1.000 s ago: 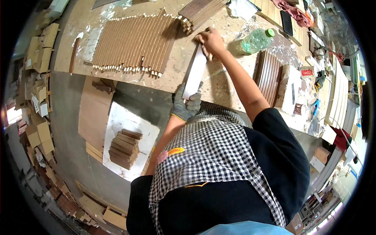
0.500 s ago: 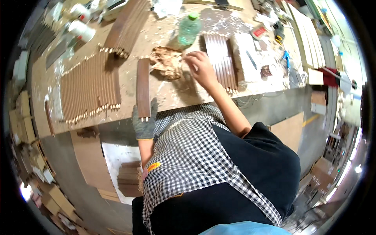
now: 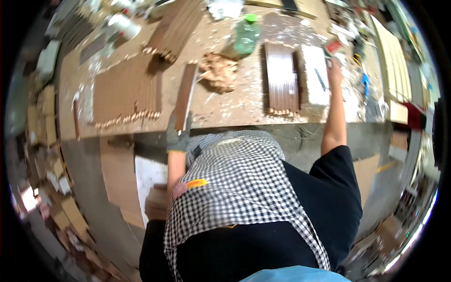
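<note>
Head view, slat work at the table (image 3: 244, 113); places given from the green-capped clear bottle (image 3: 247, 36).

Item 1: brown wooden slat with pale pegged ends (image 3: 187, 91), one, left of the bottle and nearer the person; near end gripped by the fingers of the grey-gloved left hand (image 3: 178, 136).
Item 2: bare right hand (image 3: 335, 68), well right of the bottle, at the far right edge of a white block (image 3: 311, 91), close to a red-and-white packet (image 3: 334, 46); whether its fingers are open or closed on something cannot be told.
Item 3: crumpled brown paper (image 3: 220, 73), just left of the bottle and nearer the person, unheld.
Item 4: slats in quantity: broad side-by-side row (image 3: 126, 89) and bundle (image 3: 176, 26), both left; glossy stack (image 3: 280, 77), right.

Progress, as judged: one slat in hand, apparently unfinished; many others set in groups. Which groups are done and which remain cannot be told.
</note>
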Demonstrator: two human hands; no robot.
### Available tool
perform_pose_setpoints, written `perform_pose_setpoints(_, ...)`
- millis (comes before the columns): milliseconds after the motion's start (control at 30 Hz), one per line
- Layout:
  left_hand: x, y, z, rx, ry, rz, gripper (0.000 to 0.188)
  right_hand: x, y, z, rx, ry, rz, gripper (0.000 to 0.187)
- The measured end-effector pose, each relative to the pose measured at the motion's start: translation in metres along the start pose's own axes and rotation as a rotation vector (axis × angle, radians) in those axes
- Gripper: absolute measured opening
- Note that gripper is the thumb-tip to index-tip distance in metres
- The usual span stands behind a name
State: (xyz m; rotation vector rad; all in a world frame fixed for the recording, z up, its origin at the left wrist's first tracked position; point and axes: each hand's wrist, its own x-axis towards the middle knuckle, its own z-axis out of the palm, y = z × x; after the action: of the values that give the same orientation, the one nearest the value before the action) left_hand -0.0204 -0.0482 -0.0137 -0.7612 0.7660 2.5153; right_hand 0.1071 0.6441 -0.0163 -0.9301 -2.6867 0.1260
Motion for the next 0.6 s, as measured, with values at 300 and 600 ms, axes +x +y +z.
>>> perform_pose_setpoints(300, -0.004, 0.008, 0.014, 0.251, -0.018, 0.064, 0.036, -0.016, -0.173, -0.132, 0.603, 0.553, 0.139, 0.028)
perform_pose_setpoints(600, -0.025, 0.011, 0.05, 0.175, 0.11, -0.03, 0.039, -0.136, -0.462, -0.036, 1.433, -0.643, -0.197, 0.043)
